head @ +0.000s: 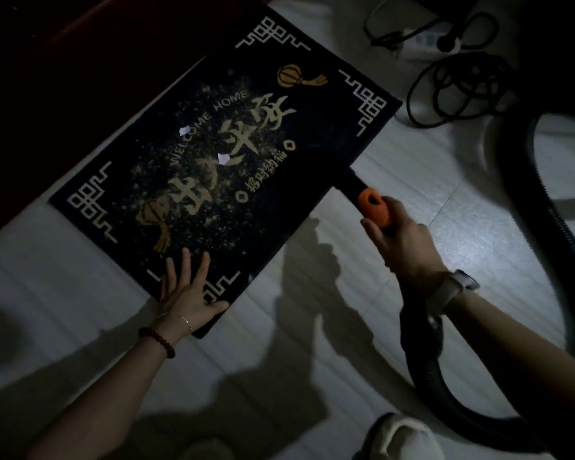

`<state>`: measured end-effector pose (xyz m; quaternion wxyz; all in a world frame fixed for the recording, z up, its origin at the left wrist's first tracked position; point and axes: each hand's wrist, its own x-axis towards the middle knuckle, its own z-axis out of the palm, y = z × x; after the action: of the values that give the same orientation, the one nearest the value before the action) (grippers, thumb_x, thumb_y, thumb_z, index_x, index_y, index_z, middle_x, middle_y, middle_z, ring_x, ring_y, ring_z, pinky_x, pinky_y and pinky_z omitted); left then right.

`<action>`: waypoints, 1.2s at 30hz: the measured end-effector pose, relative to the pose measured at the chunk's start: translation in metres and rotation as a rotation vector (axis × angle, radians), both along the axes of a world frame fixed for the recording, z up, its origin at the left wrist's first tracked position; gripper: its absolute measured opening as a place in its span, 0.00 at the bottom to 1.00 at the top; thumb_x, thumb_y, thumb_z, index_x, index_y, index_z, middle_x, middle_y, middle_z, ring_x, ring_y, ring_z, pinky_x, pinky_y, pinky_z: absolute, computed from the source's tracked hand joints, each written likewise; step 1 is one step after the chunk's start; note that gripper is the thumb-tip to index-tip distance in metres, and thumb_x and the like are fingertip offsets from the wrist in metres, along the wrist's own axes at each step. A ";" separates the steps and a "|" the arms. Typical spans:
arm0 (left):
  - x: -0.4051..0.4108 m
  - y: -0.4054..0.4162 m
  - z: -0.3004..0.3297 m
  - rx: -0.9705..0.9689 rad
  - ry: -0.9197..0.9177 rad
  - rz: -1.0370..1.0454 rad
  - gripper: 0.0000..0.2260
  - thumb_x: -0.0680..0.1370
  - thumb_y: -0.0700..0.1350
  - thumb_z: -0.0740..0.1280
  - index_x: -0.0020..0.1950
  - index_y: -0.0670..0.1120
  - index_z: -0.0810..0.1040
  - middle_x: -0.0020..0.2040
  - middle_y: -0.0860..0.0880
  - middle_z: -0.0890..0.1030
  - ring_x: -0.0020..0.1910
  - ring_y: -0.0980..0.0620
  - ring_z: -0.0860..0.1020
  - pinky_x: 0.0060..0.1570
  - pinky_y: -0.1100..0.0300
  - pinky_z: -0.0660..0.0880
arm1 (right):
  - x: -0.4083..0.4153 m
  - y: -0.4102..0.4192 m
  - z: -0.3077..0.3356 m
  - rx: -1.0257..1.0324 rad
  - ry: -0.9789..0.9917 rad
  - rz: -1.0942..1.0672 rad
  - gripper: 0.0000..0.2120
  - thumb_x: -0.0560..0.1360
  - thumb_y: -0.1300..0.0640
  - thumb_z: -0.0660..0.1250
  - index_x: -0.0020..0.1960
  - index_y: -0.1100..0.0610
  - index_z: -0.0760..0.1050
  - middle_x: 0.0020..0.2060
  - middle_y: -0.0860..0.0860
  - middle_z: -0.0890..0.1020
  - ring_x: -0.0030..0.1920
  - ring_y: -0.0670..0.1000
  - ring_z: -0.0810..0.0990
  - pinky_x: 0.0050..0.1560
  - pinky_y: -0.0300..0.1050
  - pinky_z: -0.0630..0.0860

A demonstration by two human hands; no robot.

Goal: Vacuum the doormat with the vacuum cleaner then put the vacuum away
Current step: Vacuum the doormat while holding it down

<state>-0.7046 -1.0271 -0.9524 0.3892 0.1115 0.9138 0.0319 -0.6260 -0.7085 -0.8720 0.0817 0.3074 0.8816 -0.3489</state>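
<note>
Counts on the tiled floor

One doormat [213,167], two white paper scraps [184,130], one vacuum hose [525,247], two hands, perhaps one power strip [425,41].

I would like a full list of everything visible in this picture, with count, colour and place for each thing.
doormat: one, black with gold and white print, on the floor, centre.
paper scraps: two, white, on the doormat's middle.
vacuum handle: one, orange grip on a black tube, over the doormat's right edge.
vacuum hose: one, black, looping at the right.
cables: a black tangle, upper right.
power strip: one, white, top right.
floor tiles: light grey.
slipper: one, pale, bottom edge.
left hand: flat on the doormat's near corner.
right hand: grips the vacuum handle.
</note>
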 end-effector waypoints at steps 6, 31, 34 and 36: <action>0.003 -0.006 -0.005 0.037 0.044 -0.005 0.44 0.73 0.61 0.65 0.74 0.54 0.34 0.74 0.48 0.29 0.72 0.42 0.30 0.72 0.47 0.37 | 0.054 -0.069 0.001 0.004 -0.187 0.336 0.28 0.76 0.44 0.61 0.72 0.46 0.55 0.45 0.56 0.81 0.37 0.53 0.78 0.40 0.40 0.69; 0.010 -0.040 -0.003 0.070 0.079 0.120 0.51 0.68 0.64 0.68 0.75 0.46 0.37 0.76 0.46 0.35 0.74 0.48 0.34 0.72 0.41 0.40 | 0.019 -0.082 0.002 0.035 -0.095 0.377 0.27 0.75 0.44 0.61 0.71 0.47 0.56 0.49 0.61 0.81 0.43 0.62 0.80 0.47 0.52 0.78; 0.011 -0.040 -0.002 0.013 0.102 0.125 0.52 0.67 0.65 0.68 0.75 0.47 0.37 0.76 0.48 0.34 0.74 0.50 0.34 0.71 0.38 0.40 | 0.045 -0.111 0.005 -0.060 -0.201 0.616 0.30 0.77 0.44 0.59 0.73 0.45 0.49 0.57 0.55 0.79 0.47 0.52 0.79 0.50 0.46 0.76; 0.013 -0.040 -0.002 -0.017 0.125 0.161 0.54 0.65 0.67 0.68 0.75 0.45 0.36 0.76 0.48 0.35 0.74 0.50 0.34 0.70 0.37 0.39 | 0.043 -0.105 0.007 -0.054 -0.175 0.604 0.30 0.76 0.43 0.59 0.73 0.45 0.50 0.56 0.55 0.79 0.47 0.53 0.80 0.50 0.47 0.76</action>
<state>-0.6921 -1.0673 -0.9548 0.3285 0.0364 0.9426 0.0481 -0.5832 -0.8130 -0.8648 0.2654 0.0583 0.9130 -0.3042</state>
